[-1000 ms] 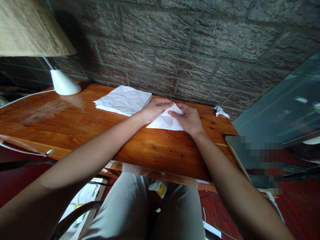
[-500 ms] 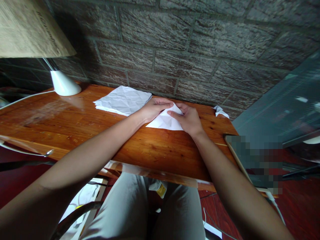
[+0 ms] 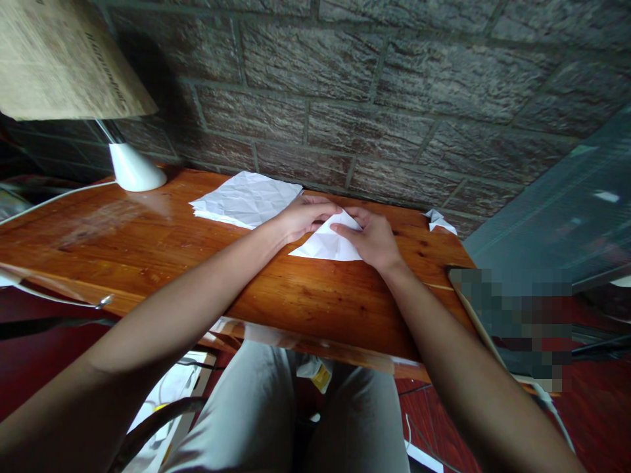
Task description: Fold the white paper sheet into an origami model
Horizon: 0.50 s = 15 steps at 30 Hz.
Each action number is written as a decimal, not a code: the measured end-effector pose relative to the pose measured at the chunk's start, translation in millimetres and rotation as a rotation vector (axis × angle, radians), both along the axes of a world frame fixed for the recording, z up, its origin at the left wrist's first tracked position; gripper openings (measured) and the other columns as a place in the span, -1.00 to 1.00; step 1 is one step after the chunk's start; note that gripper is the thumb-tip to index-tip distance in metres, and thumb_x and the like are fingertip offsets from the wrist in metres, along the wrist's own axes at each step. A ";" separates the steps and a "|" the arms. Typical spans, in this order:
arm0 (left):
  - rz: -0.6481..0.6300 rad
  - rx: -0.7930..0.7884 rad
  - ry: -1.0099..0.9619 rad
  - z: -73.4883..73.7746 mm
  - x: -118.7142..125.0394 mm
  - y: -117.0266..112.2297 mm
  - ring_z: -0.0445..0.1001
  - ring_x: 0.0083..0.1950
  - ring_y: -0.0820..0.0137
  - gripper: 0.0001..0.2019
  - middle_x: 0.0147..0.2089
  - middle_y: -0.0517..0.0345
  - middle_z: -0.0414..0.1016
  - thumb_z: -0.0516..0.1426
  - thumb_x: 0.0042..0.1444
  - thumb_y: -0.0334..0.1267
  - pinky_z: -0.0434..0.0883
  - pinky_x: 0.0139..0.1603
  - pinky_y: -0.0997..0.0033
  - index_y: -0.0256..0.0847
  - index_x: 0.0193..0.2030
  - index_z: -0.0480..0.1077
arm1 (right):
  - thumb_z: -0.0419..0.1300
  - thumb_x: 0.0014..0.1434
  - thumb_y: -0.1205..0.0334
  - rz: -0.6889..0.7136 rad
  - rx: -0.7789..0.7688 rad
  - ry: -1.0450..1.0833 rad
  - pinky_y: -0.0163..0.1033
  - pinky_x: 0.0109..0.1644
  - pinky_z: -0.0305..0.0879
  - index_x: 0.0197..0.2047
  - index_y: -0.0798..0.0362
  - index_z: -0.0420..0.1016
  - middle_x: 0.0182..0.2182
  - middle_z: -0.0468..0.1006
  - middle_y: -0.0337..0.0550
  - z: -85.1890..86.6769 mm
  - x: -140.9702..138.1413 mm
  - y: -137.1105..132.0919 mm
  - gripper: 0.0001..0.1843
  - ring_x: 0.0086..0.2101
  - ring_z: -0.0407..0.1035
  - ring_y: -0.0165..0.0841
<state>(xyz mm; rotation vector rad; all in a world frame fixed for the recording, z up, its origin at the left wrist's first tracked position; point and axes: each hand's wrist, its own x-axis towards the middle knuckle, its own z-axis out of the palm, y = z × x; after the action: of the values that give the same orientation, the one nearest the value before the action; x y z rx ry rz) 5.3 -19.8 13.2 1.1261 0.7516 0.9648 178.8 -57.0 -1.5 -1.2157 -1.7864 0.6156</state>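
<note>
A white sheet of paper (image 3: 329, 243), creased and folded to a roughly triangular shape, is held just over the wooden table (image 3: 296, 295). My left hand (image 3: 306, 217) is closed on its upper left edge near the top corner. On the right side, my right hand (image 3: 374, 238) pinches it, the thumb lying across the front and the fingers behind. Behind my left hand lies a stack of creased white paper (image 3: 246, 200). A small folded piece of paper (image 3: 440, 222) sits at the table's far right corner.
A lamp with a white base (image 3: 138, 169) and a printed shade (image 3: 73, 66) stands at the left. The brick wall (image 3: 340, 92) runs along the table's back edge. A pixelated flat device (image 3: 507, 322) is at the right edge. A white cable (image 3: 54, 197) trails left.
The lower left part of the held paper looks flatter and more plainly triangular. Both hands keep their grip on it. The whole view has shifted slightly.
</note>
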 end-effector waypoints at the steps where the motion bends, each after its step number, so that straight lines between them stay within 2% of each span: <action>1: -0.012 -0.012 -0.008 -0.5 -0.1 0.3 0.51 -0.38 0.44 -0.80 -0.40 0.09 0.60 0.40 -0.16 -0.32 0.43 -0.28 0.42 -0.33 -0.38 0.55 | 0.35 0.14 0.12 -0.009 -0.001 0.008 -0.11 0.03 0.47 -0.01 0.01 0.61 -0.10 0.72 -0.13 0.0 0.0 0.0 -0.66 -0.13 0.59 -0.22; 4: -0.060 -0.034 -0.034 -1.3 -0.7 0.5 0.54 -0.37 0.41 -0.73 -0.37 0.04 0.63 0.43 -0.19 -0.27 0.45 -0.26 0.38 -0.34 -0.35 0.56 | 0.36 0.12 0.15 -0.021 -0.010 0.021 -0.11 0.03 0.47 -0.05 0.01 0.62 -0.12 0.72 -0.14 0.7 0.1 -0.7 -0.69 -0.14 0.59 -0.22; 7: -0.079 -0.025 -0.034 -1.2 -0.9 -0.2 0.50 -0.41 0.45 -0.69 -0.42 0.09 0.59 0.47 -0.20 -0.22 0.42 -0.29 0.42 -0.34 -0.35 0.57 | 0.36 0.12 0.17 -0.017 -0.019 0.022 -0.10 0.04 0.47 -0.06 0.01 0.62 -0.12 0.72 -0.14 2.6 -0.2 -2.5 -0.70 -0.13 0.59 -0.21; 11: -0.052 0.013 -0.026 -2.7 1.5 -0.7 0.45 -0.45 0.49 -0.65 -0.48 0.16 0.53 0.50 -0.20 -0.14 0.37 -0.37 0.46 -0.32 -0.38 0.56 | 0.36 0.12 0.18 0.005 -0.032 0.055 -0.09 0.08 0.46 -0.04 0.02 0.61 -0.07 0.72 -0.12 5.0 -1.7 -5.0 -0.69 -0.09 0.59 -0.20; 15: 0.024 0.062 0.014 -5.8 5.2 0.9 0.43 -0.45 0.48 -0.61 -0.46 0.12 0.54 0.47 -0.14 0.02 0.32 -0.40 0.46 -0.29 -0.44 0.54 | 0.37 0.11 0.18 0.006 -0.053 0.064 -0.07 0.08 0.47 0.00 0.02 0.60 -0.09 0.72 -0.11 4.8 -1.9 -5.1 -0.64 -0.10 0.59 -0.20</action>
<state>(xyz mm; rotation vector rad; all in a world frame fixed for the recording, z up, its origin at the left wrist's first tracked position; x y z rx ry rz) 10.5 -19.0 7.4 1.1812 0.7526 1.0070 176.9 -62.1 3.2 -1.2128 -1.7307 0.7015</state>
